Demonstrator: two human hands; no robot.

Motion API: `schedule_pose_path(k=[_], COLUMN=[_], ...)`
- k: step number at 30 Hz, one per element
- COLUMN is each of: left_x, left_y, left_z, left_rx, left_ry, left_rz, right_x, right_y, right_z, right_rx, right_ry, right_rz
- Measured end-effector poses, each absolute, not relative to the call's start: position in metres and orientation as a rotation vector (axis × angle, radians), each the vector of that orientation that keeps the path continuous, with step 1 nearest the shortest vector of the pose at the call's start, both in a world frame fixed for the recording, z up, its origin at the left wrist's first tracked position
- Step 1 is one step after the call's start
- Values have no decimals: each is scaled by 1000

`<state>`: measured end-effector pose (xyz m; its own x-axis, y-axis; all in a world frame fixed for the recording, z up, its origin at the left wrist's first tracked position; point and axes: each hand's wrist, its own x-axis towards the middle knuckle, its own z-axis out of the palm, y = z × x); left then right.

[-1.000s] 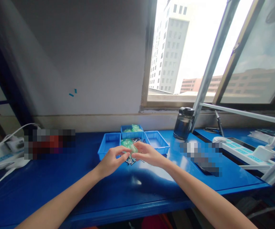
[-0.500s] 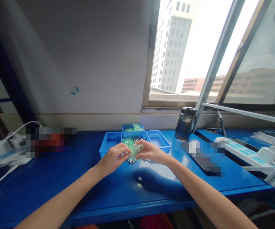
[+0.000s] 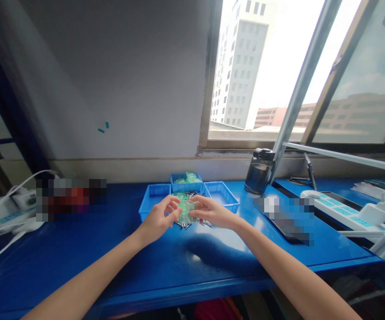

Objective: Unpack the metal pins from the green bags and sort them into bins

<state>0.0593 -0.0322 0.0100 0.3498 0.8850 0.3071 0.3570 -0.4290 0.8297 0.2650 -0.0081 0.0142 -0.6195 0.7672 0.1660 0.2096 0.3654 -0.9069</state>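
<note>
Between my two hands is a thin, clear greenish plastic bag (image 3: 188,208), crumpled and partly hidden by fingers. My left hand (image 3: 159,218) has its fingers curled, with thumb and fingertips at the bag's left edge. On the other side my right hand (image 3: 214,212) pinches the bag between thumb and fingers. Below and behind the bag lie loose metal screws (image 3: 185,226) in a pile on the blue table (image 3: 139,271). More green bags (image 3: 192,178) rest in the blue bin (image 3: 186,186) at the back.
Blue trays stand left (image 3: 152,198) and right (image 3: 224,198) of the screws. A dark bottle (image 3: 259,172) is by the window, with a blurred flat object (image 3: 289,226) in front. Power strips lie at right (image 3: 346,212) and left (image 3: 22,222), with white cables.
My left hand has drawn slightly left and up, its fingers more loosely curled. My right hand stays nearly in place with the bag.
</note>
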Motion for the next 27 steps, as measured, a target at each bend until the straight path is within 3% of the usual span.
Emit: schedule_pose_path(k=[13,21,27], left_x=[58,54,54], left_y=[-36,-34,-38], left_z=[22,17,15], left_rx=[1936,2065,2479], left_ry=[1136,1153,1131], left_rz=[1027,973,578], right_x=[265,276,284], right_y=[-8,-1,39], right_z=[18,26,57], right_rx=[-840,-884,-961], right_ry=[-2010,-2128,-2268], right_rz=[1178,752,197])
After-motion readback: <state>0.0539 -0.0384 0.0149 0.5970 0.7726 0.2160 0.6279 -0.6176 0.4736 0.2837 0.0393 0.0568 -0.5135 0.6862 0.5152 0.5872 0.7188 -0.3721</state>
